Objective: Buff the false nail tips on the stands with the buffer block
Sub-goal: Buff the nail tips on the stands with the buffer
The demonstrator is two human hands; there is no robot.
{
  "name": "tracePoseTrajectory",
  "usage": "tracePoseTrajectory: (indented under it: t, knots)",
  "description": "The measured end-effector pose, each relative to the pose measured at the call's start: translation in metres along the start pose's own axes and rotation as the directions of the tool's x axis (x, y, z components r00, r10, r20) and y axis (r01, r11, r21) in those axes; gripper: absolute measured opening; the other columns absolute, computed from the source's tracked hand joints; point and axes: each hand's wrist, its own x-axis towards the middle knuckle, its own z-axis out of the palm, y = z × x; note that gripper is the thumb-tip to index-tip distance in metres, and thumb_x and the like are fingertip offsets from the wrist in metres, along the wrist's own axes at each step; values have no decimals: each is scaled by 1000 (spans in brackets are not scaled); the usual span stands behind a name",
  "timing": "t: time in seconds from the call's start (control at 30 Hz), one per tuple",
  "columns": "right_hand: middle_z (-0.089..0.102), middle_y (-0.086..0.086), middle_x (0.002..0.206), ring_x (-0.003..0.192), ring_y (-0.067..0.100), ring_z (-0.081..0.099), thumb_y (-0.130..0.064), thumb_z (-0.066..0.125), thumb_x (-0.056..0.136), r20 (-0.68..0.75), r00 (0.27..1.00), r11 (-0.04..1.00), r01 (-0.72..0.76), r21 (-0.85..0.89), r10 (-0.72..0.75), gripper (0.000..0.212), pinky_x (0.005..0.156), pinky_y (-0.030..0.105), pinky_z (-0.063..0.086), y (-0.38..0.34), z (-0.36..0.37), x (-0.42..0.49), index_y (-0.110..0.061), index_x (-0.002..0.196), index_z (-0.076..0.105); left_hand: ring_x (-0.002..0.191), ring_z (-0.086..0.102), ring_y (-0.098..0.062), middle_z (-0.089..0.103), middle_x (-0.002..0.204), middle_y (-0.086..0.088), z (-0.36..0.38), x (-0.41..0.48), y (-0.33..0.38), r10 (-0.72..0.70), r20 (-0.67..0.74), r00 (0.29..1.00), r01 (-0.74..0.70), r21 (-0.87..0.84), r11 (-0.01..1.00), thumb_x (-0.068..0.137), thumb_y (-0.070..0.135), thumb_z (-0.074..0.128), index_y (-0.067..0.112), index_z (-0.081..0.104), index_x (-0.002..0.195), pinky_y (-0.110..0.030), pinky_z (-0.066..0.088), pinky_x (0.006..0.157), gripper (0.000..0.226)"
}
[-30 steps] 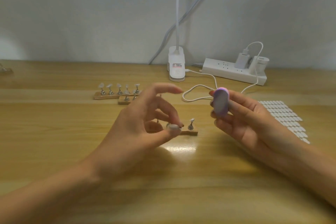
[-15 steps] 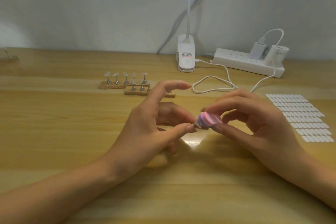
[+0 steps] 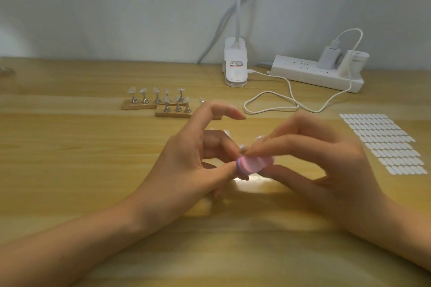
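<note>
My right hand [image 3: 326, 165] pinches a pink and purple buffer block [image 3: 251, 163] between thumb and fingers, low over the wooden table [image 3: 70, 170]. My left hand [image 3: 186, 170] sits just left of it, thumb and middle finger pinched together at the block's left end, index finger raised. What they pinch is hidden; the near stand is covered by both hands. Two wooden stands [image 3: 149, 103] [image 3: 173, 112] with clear nail tips on metal posts stand farther back, apart from both hands.
A white clip lamp base [image 3: 235, 65] and a power strip [image 3: 314, 74] with plugs stand at the back, a white cable [image 3: 279, 100] looping between them. A sheet of white adhesive tabs [image 3: 382, 142] lies at the right.
My right hand brought the buffer block down from an upright hold to my left fingertips. It now looks blurred and lies slightly lower than half a second ago. The camera has drawn closer.
</note>
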Motion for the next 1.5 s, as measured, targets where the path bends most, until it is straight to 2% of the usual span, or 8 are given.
tracePoseTrajectory:
  t: [0.3, 0.4, 0.53, 0.7, 0.87, 1.0, 1.23, 1.5]
  knots:
    - [64, -1, 89, 86, 9, 60, -25, 65, 91, -3, 1000, 996, -3, -93, 3, 14, 80, 35, 49, -5, 0, -1, -23, 102, 73, 69, 71, -19, 72, 76, -5, -1, 0, -1, -7, -18, 1000, 7, -1, 1000, 77, 18, 80, 26, 54, 112, -21, 43, 42, 44]
    - [63, -3, 89, 87, 8, 58, -27, 64, 91, 8, 999, 994, 31, -109, -31, 15, 82, 30, 47, -8, 2, -2, -23, 102, 75, 68, 70, -16, 73, 76, -3, -1, -1, -1, -10, -32, 999, 11, 25, 1000, 76, 16, 82, 27, 56, 103, -20, 43, 42, 39]
    - [65, -1, 88, 85, 8, 59, -24, 69, 91, -19, 1000, 993, 12, -116, -14, 11, 80, 36, 49, -8, 1, -2, -19, 98, 76, 70, 72, -23, 73, 76, -3, 0, -1, 0, 9, -48, 999, -9, -7, 1000, 73, 22, 79, 27, 49, 87, -21, 44, 40, 34]
    - [68, 1, 87, 86, 9, 59, -25, 63, 92, 16, 994, 989, 108, -101, -107, 15, 82, 32, 47, -14, 2, -4, -19, 99, 75, 60, 67, -15, 74, 78, -3, 1, 0, 0, 30, -41, 999, -28, 43, 999, 77, 15, 80, 27, 42, 82, -23, 46, 41, 39]
    - [68, 3, 97, 92, 16, 66, -20, 66, 90, -32, 996, 997, 81, 13, -81, 18, 79, 41, 51, -9, -2, -2, -25, 107, 63, 63, 68, -12, 72, 76, 0, 0, 0, 1, 36, -35, 999, -34, 52, 998, 77, 15, 81, 28, 44, 81, -21, 45, 41, 39]
    - [66, 2, 97, 93, 14, 64, -20, 66, 92, -12, 998, 997, 54, -55, -55, 14, 83, 33, 49, -4, -1, -1, -22, 106, 68, 69, 71, -21, 71, 74, 0, 1, -2, 3, 50, -7, 999, -49, 35, 998, 77, 25, 77, 28, 44, 82, -22, 45, 40, 34]
    - [68, 2, 93, 89, 16, 65, -24, 68, 92, -23, 995, 991, 98, -92, -101, 11, 81, 35, 50, -6, -1, -2, -23, 102, 73, 67, 69, -19, 72, 77, -2, 1, -2, 3, 53, 3, 999, -53, 30, 998, 78, 17, 77, 26, 43, 83, -25, 45, 39, 35]
    - [68, 4, 90, 85, 19, 66, -21, 68, 91, -19, 996, 991, 83, -104, -85, 11, 78, 39, 51, -3, -1, -2, -15, 97, 76, 64, 68, -17, 72, 77, -1, 2, -2, 5, 71, -5, 997, -71, 53, 996, 77, 24, 77, 26, 43, 82, -22, 44, 40, 34]
